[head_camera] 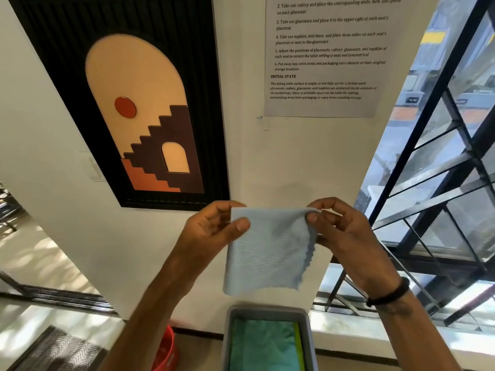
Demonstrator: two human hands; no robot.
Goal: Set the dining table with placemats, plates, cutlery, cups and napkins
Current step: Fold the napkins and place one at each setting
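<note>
Both hands [211, 228] pinch pale-blue, zigzag-edged napkin [267, 250].

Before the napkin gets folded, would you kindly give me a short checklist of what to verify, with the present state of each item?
1. Left hand pinches the light blue napkin at its top left corner: ok.
2. Right hand pinches the top right corner: ok.
3. Napkin hangs clear above the grey bin: ok.
4. Napkin fully flat: not ok, its right edge curls.
5. More cloths left in the bin, a teal cloth on top: ok.
6. Table spot ready: cannot tell, no table in view.
</note>
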